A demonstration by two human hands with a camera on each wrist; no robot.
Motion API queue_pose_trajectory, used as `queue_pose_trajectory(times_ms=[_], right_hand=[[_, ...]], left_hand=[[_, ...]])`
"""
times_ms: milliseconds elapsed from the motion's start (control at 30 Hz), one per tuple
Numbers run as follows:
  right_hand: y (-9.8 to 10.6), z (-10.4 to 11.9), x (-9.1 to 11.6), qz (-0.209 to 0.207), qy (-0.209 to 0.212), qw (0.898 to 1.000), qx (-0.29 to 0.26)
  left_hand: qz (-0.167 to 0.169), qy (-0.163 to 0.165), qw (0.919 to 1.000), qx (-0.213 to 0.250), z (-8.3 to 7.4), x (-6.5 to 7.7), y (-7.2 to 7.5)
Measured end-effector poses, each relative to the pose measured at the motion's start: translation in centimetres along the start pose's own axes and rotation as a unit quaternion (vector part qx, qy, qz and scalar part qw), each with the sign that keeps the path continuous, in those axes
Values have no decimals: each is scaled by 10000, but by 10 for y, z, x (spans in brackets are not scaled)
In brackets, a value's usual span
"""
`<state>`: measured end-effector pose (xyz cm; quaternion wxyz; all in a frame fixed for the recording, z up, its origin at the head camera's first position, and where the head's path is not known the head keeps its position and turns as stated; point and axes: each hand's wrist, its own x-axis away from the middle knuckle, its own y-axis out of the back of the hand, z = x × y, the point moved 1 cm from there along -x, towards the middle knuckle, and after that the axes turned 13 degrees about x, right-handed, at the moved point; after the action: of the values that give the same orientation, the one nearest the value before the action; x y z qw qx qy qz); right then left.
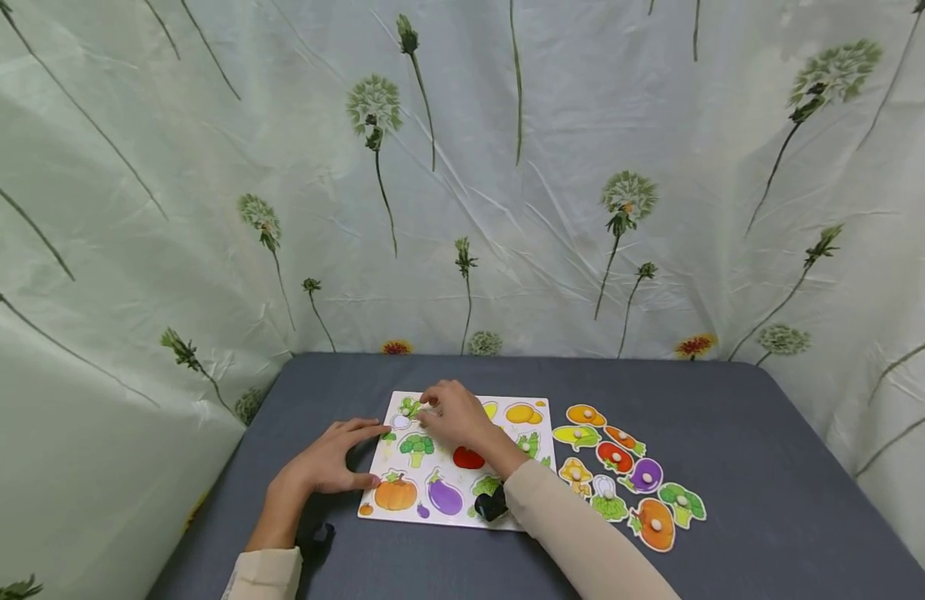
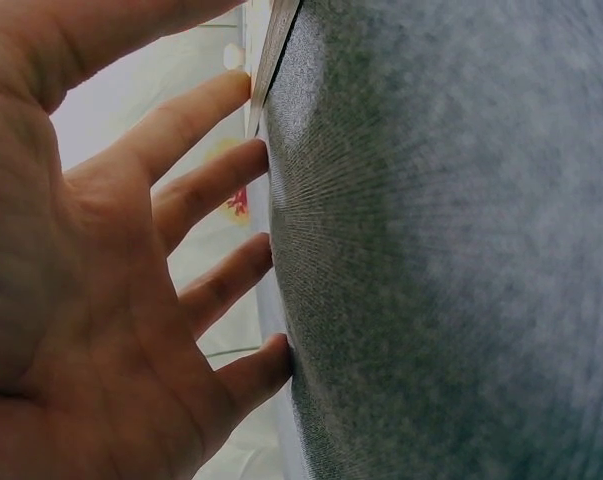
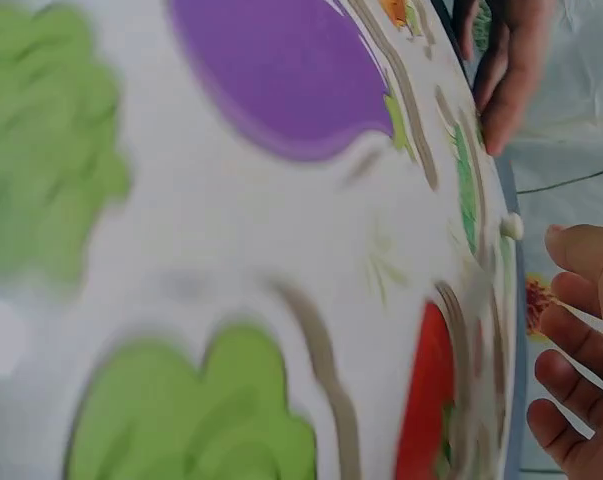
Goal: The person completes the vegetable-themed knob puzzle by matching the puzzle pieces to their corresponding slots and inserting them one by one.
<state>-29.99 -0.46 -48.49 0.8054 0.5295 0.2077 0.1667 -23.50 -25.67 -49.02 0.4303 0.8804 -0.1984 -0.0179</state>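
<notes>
A white vegetable puzzle board (image 1: 447,446) lies on the dark grey table, with coloured vegetable pictures across it. My left hand (image 1: 326,458) spreads its fingers at the board's left side, thumb and fingertips touching the edge; in the left wrist view the fingers (image 2: 216,195) are apart. My right hand (image 1: 455,415) reaches over the board's upper left, beside a white-and-green vegetable piece (image 1: 400,422). In the right wrist view, a small knob (image 3: 512,226) stands just off the thumb tip of my right hand (image 3: 591,330), whose loosely bent fingers show nothing between them.
Several knobbed vegetable pieces lie right of the board, among them a corn (image 1: 577,436), a tomato (image 1: 615,457), a purple piece (image 1: 644,476), a pumpkin (image 1: 655,525) and a broccoli (image 1: 682,503). A dandelion-print curtain (image 1: 537,267) hangs behind the table (image 1: 747,450).
</notes>
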Motion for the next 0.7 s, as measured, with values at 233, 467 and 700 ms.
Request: queue_pose_trajectory(times_ms=[233,467,700], right_hand=[[17,-14,12,-41,77,10000,-18],[36,-28,25,-339,202,9992,-43],[48,-48,46,-475,-48,9988,57]], left_hand=[[28,6,10000,-16,-2,1,0],[26,45,10000,-35,-2,0,0],[36,-22,10000,18,-1,2,1]])
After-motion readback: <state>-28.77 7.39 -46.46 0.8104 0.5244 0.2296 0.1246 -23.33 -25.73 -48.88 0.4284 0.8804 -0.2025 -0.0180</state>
